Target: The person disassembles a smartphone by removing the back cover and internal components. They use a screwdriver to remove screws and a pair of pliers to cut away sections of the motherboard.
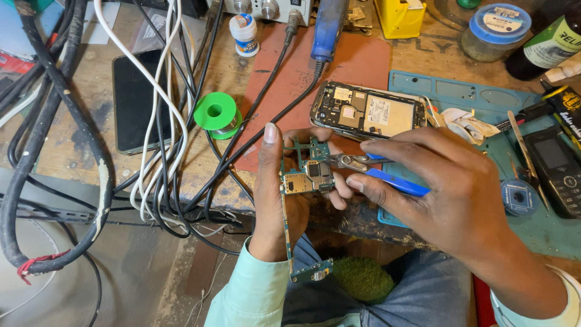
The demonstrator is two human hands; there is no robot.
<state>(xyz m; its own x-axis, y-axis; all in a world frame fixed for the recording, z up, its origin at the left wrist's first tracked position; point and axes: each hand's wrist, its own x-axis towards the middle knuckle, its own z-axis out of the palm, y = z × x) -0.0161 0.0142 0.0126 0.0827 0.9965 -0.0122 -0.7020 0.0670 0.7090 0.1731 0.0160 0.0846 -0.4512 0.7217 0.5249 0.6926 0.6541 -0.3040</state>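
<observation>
The left hand [278, 194] was closed around a green phone circuit board [304, 175], thumb up along its left edge and fingers curled behind it, holding it upright over the lap just in front of the bench edge. The right hand [448, 188] was clamped on a pair of blue-handled pliers [369, 169], whose metal nose met the board's upper right corner beside a silver shield can; whether the nose actually gripped a part there was too small to tell.

Just behind the hands lay the opened phone body [368, 112], face down with its inner frame bare, resting partly on a reddish-brown mat [290, 79] and partly on a teal repair mat [544, 224]. So the board was already out of the housing (stripping down looked done), while the work on the board itself seemed to be mid-way and nothing had gone back together.

Further out, a green solder spool [218, 113] sat among black and white cables [163, 121], with a dark smartphone [130, 100] lying flat to its left. A small keypad phone [557, 169] and a round blue tin [518, 197] rested on the teal mat at the right, tweezers [523, 151] beside them, and a blue-lidded jar [496, 30] stood at the back of the bench
</observation>
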